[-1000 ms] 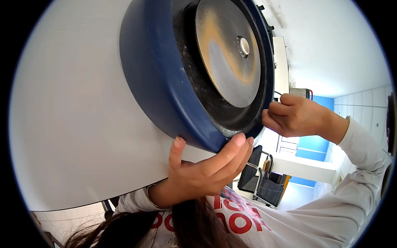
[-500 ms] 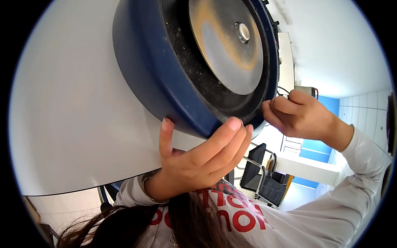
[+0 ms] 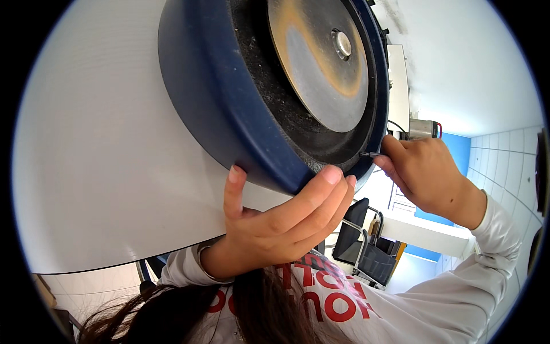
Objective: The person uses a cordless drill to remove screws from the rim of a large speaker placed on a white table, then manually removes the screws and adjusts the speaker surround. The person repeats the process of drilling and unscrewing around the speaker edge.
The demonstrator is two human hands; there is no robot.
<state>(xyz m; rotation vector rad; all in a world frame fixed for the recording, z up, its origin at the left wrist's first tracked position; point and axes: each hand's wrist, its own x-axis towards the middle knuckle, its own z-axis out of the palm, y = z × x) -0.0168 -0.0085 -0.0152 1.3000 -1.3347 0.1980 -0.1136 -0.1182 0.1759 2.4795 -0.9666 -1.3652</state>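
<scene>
A blue round appliance housing (image 3: pixel 200 86) fills the upper middle, with a black, speckled interior and a discoloured round metal plate (image 3: pixel 315 80) around a silver central button (image 3: pixel 344 45). My left hand (image 3: pixel 286 223) grips the housing's lower rim, its thumb on the outer side and fingertips at the lip. My right hand (image 3: pixel 427 175) is at the right of the rim, thumb and forefinger pinched on a thin metal tool (image 3: pixel 370 154), whose tip reaches the inner edge. The tool's exact kind is too small to tell.
The housing rests on a white table (image 3: pixel 91 143) with a curved near edge. Beyond it are a dark chair (image 3: pixel 375 258) with metal frame, a pale ledge (image 3: pixel 398 63), a metal container (image 3: pixel 421 128) with red trim, and tiled surfaces (image 3: pixel 498 155) at the right.
My right hand has turned at the rim, and the thin tool now shows between its fingers. The housing and my left hand have shifted slightly, up and left over the second overall.
</scene>
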